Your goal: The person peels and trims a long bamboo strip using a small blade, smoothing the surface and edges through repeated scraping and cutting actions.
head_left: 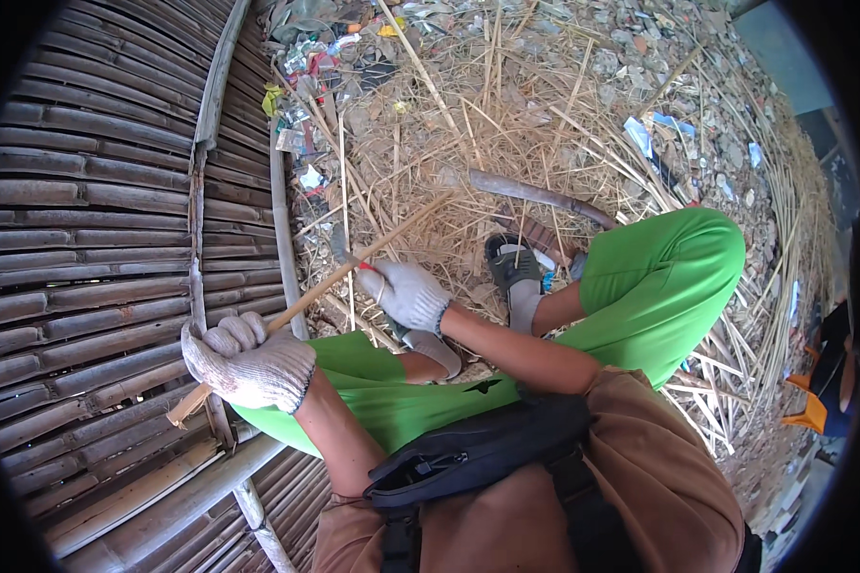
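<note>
A long bamboo strip [323, 289] slants across in front of me, its near end frayed at the lower left. My left hand [248, 358], in a white knit glove, is wrapped round it close to that end. Farther along the strip, my gloved right hand [406, 294] is closed on a knife [342, 250]. Its greyish blade shows beside the strip, with a bit of red near my fingers. The handle is mostly covered by the glove, and I cannot tell whether the blade touches the bamboo.
On my left stands a slatted bamboo wall [96, 248]. Straw and shavings [468, 124] litter the ground, with plastic scraps [315, 67] at the far left. A long curved dark piece [540, 191] lies beyond my sandalled foot [516, 267]. Split strips [717, 382] lie at the right.
</note>
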`<state>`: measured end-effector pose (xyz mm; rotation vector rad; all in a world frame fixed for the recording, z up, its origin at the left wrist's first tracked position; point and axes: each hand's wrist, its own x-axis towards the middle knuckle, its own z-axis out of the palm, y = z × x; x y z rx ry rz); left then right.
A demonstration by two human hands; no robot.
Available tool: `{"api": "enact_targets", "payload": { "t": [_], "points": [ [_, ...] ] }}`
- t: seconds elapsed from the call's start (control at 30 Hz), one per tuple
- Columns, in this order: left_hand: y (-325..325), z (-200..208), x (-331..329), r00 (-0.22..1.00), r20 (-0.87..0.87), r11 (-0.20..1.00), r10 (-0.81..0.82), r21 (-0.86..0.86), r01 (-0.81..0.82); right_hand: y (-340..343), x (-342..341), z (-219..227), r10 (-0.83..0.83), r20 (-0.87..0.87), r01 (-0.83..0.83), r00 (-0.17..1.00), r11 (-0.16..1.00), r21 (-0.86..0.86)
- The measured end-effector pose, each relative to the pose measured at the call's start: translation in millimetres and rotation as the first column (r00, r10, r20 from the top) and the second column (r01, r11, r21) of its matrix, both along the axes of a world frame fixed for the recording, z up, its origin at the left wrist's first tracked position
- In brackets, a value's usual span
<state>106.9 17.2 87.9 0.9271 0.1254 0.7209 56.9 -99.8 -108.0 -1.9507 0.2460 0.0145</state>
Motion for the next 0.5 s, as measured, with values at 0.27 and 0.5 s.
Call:
{"api": "enact_targets", "payload": {
  "t": [0.27,0.5],
  "points": [
    [6,-1,-6,0.982,0.062,0.98,-0.178,0.097,0.171,-77,-22,-142,-0.16,-0.496,0.104,0.853,0.985,-0.138],
    [-19,3,-5,0.756,0.45,0.874,-0.475,0.14,0.465,-50,-23,-139,-0.107,-0.443,0.08,0.89,0.994,-0.079]
  ]
}}
